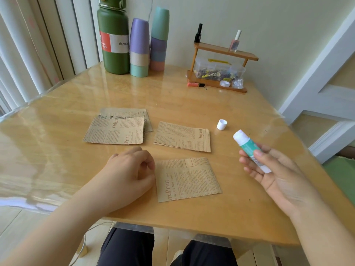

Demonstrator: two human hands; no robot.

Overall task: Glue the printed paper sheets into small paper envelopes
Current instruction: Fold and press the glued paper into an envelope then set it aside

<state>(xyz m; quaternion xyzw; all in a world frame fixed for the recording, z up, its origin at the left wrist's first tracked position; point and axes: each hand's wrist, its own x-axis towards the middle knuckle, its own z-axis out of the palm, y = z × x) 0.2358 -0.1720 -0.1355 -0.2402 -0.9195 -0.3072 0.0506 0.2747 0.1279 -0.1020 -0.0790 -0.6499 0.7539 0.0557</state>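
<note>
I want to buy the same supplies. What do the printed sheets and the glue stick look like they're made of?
The sheets look like thin brown kraft paper, matte, with dark newspaper-style print and flat crisp edges. The glue stick, held in the right hand, looks like smooth plastic with a teal-and-white label; its exposed tip is white and waxy-looking.

A glossy wooden table [57, 150] stands against a pale wall [269, 20], vertical blinds [23, 54] at left.

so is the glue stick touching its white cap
Apart. The head view shows bare table between the glue stick, held in the right hand, and the cap.
</note>
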